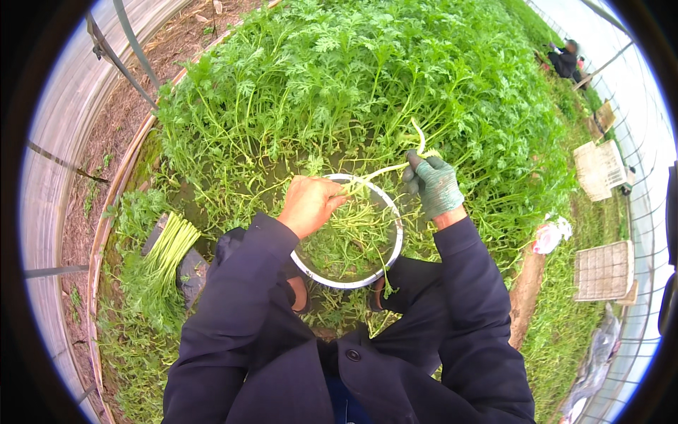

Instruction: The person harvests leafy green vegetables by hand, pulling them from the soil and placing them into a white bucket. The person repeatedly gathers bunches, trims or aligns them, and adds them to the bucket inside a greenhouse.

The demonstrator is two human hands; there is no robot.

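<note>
My bare left hand (313, 205) grips a pale green plant stem (385, 170) over a white round rim (398, 233). The stem runs across to my right hand (435, 185), which wears a soiled green-grey glove and pinches its other end. A pale curled piece (419, 135) sticks up above the gloved fingers. Stems and leafy trimmings (349, 238) lie inside the rim; whether it is a hoop or a basin I cannot tell. To my left, a bundle of cut greens (170, 244) lies with its stem ends over a dark sheet (192, 273).
A dense bed of greens with deeply cut leaves (349, 74) grows ahead. Wooden edging (106, 222) and plastic film (50, 212) border the left. At right are a log-like brown piece (528, 297), a pale crate (604, 271) and white boxes (599, 168). Another person (564, 61) is far right.
</note>
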